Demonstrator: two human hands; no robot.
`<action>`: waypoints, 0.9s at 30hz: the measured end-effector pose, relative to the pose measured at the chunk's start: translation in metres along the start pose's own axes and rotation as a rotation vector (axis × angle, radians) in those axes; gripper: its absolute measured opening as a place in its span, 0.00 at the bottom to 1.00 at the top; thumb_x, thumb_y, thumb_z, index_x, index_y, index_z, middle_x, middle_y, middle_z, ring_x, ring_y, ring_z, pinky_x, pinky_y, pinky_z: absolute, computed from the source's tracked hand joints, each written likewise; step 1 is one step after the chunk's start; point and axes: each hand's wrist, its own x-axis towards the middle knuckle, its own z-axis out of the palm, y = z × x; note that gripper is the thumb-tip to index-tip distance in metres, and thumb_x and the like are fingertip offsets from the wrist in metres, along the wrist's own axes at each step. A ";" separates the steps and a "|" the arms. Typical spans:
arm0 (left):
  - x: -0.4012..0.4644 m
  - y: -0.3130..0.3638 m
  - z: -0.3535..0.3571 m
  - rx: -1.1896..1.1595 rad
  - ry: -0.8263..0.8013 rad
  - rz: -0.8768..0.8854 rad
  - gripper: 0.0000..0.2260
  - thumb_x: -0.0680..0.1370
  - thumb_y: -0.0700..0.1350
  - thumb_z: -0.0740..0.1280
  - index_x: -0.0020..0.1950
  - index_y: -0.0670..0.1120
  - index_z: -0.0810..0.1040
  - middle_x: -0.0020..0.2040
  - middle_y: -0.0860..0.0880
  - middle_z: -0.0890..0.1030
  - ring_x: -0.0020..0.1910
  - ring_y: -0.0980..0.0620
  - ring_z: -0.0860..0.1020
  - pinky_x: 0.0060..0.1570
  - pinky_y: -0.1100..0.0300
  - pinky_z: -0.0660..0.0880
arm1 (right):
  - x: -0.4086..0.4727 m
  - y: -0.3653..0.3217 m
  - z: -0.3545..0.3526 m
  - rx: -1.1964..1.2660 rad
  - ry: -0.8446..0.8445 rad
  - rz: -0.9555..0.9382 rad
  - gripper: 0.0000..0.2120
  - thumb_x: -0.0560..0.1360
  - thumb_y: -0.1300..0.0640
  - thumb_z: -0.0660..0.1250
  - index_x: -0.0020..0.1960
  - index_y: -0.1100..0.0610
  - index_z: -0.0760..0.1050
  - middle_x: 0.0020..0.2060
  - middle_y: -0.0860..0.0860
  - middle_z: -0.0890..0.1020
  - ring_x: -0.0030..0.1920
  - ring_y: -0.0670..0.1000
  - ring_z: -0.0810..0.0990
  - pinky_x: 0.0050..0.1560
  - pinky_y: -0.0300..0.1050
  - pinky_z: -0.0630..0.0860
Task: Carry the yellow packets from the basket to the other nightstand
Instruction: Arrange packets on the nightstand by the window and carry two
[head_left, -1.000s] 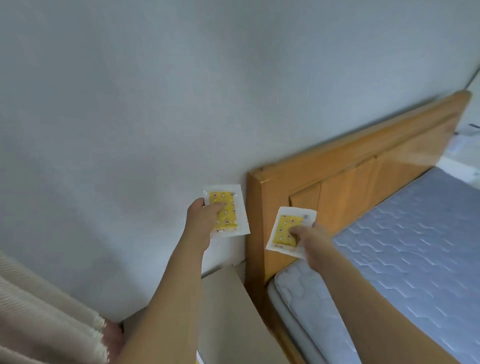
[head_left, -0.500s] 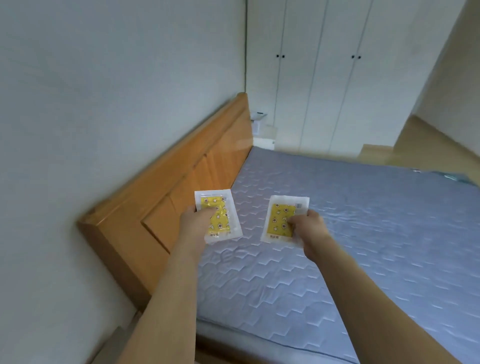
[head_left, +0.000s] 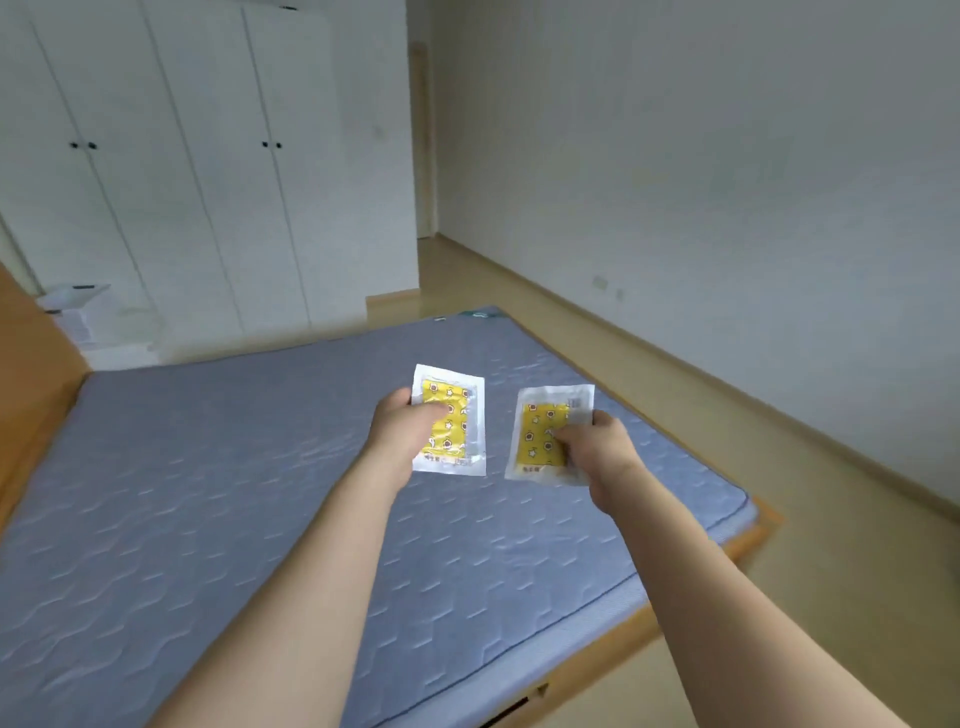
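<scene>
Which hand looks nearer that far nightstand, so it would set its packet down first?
Probably left: the left hand with its packet is on the side of the white nightstand.

The packet in the left hand (head_left: 457, 423) is yellow in the middle with little stars and round shapes on it, and it has a white edge all around. The packet in the right hand (head_left: 543, 434) looks the same, yellow with the same small shapes and a white edge. The mattress (head_left: 208, 493) is grey-blue with a six-sided stitched pattern. The bed frame (head_left: 748, 540) is orange-brown wood. The wardrobe (head_left: 171, 182) is white with small black knobs. The floor (head_left: 779, 493) is light tan.
</scene>
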 end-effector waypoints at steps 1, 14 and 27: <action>0.007 0.007 0.041 0.013 -0.055 0.016 0.08 0.75 0.36 0.70 0.54 0.41 0.80 0.50 0.43 0.84 0.43 0.45 0.83 0.44 0.51 0.80 | 0.013 -0.001 -0.034 0.002 0.043 -0.002 0.09 0.77 0.65 0.62 0.54 0.55 0.73 0.48 0.54 0.82 0.48 0.56 0.83 0.53 0.59 0.80; 0.098 0.063 0.432 0.126 -0.485 0.102 0.06 0.77 0.36 0.68 0.53 0.43 0.79 0.47 0.47 0.84 0.41 0.49 0.83 0.34 0.59 0.77 | 0.180 -0.022 -0.354 0.159 0.433 0.023 0.10 0.75 0.68 0.63 0.54 0.60 0.74 0.48 0.59 0.83 0.46 0.60 0.84 0.48 0.59 0.81; 0.242 0.110 0.783 0.153 -0.722 0.148 0.07 0.76 0.37 0.69 0.54 0.41 0.79 0.47 0.46 0.84 0.41 0.47 0.82 0.43 0.53 0.80 | 0.397 -0.090 -0.588 0.191 0.636 0.004 0.08 0.76 0.67 0.64 0.52 0.57 0.74 0.50 0.56 0.83 0.47 0.56 0.83 0.50 0.55 0.81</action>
